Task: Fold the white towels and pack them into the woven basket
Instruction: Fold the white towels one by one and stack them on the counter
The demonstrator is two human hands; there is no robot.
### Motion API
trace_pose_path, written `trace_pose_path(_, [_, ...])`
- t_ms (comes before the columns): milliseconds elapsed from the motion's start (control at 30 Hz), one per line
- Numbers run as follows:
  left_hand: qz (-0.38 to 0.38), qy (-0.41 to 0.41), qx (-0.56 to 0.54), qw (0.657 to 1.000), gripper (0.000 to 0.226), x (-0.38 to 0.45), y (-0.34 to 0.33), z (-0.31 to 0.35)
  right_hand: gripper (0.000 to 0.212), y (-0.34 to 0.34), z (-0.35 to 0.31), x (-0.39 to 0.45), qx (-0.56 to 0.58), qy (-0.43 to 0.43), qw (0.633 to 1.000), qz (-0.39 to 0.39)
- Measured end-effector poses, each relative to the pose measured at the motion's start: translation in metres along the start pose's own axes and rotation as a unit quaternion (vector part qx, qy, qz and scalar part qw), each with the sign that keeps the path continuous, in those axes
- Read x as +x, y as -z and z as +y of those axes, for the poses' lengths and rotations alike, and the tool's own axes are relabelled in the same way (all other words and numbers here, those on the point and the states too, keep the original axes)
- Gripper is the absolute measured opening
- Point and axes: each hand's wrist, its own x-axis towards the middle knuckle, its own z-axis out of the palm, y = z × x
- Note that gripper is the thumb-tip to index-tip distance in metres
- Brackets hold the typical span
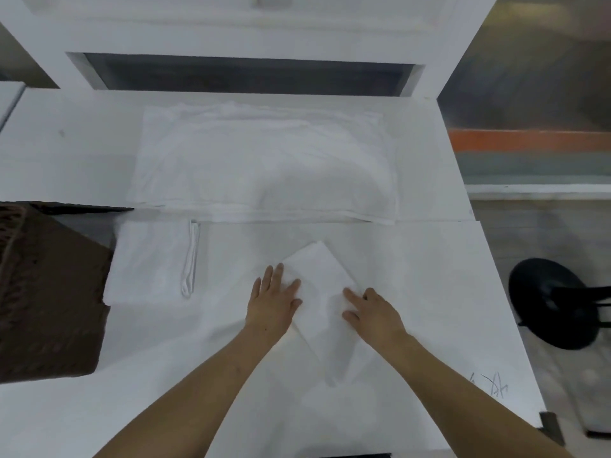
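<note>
– So why are both hands lying flat on that small towel [319, 285] instead of picking it up?

– Pressing, I'd judge; the left hand [272, 300] has its fingers [277, 274] straight and spread over the towel's left edge, and the right hand [372, 312] lies on its lower right part, fingers extended, gripping nothing; flat palms like that set a crease and push out air, so the fold holds when it is lifted

– And it sits skewed on the surface [429, 292]?

– Yes, turned like a diamond, one corner pointing away from the person; probably just how the last fold landed

– Where do the rest wait?

– A folded towel [148, 262] lies to the left, just beside the woven basket [43, 292], its hanging loop [190, 262] on top; near the basket makes for a short carry; the larger stack of unfolded towels [264, 166] lies spread at the far side, well apart from the hands

– Anything in the basket?

– Can't tell; only its dark wall and rim show at the left edge
</note>
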Motion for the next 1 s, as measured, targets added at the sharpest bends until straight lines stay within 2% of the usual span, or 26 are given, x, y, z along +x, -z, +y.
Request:
trace_pose_path(67, [0.004,0.050,-0.057,0.997,0.060,-0.002,-0.003,0.008,0.063,-0.005,0.002,-0.010,0.031,-0.012,0.999,-0.008])
trace_pose_path(133, [0.032,0.124,-0.165,0.978,0.069,-0.005,-0.007,0.016,0.063,-0.008,0.003,-0.017,0.054,-0.020,0.998,-0.013])
trace_pose_path(200, [0.067,0.190,-0.298,0.933,0.078,-0.006,-0.009,0.026,0.061,-0.008,0.004,-0.019,0.072,-0.023,0.997,-0.013])
trace_pose_path(267, [0.071,0.237,-0.397,0.884,0.081,-0.005,-0.011,0.034,0.055,-0.009,0.006,-0.015,0.102,-0.025,0.994,0.007])
trace_pose_path(333, [0.041,0.267,-0.483,0.833,0.070,-0.002,-0.013,0.037,0.045,-0.009,0.007,-0.008,0.138,-0.023,0.989,0.039])
trace_pose_path(400, [0.027,0.277,-0.554,0.784,0.045,-0.001,-0.013,0.034,0.035,-0.006,0.009,-0.001,0.176,-0.031,0.983,0.050])
trace_pose_path(467, [0.028,0.254,-0.604,0.755,0.031,-0.004,-0.012,0.031,0.030,-0.001,0.008,0.005,0.244,-0.049,0.967,0.051])
trace_pose_path(567, [0.003,0.167,-0.680,0.714,0.029,-0.014,0.005,0.037,0.042,0.009,0.004,0.015,0.380,-0.075,0.918,0.085])
trace_pose_path(633, [-0.028,0.111,-0.723,0.682,0.033,-0.021,0.021,0.043,0.051,0.021,0.000,0.016,0.493,-0.084,0.861,0.092])
trace_pose_path(700, [-0.053,0.077,-0.748,0.657,0.033,-0.028,0.039,0.047,0.053,0.029,0.001,0.018,0.593,-0.078,0.799,0.065])
trace_pose_path(833, [-0.077,0.024,-0.762,0.643,0.036,-0.033,0.069,0.048,0.061,0.047,0.009,0.025,0.683,-0.074,0.726,-0.020])
trace_pose_path(933, [-0.078,0.009,-0.760,0.646,0.040,-0.032,0.086,0.043,0.045,0.068,0.007,0.023,0.741,-0.031,0.669,-0.059])
trace_pose_path(1000, [-0.059,0.011,-0.752,0.656,0.039,-0.030,0.099,0.041,0.043,0.083,0.007,0.020,0.753,-0.015,0.656,-0.051])
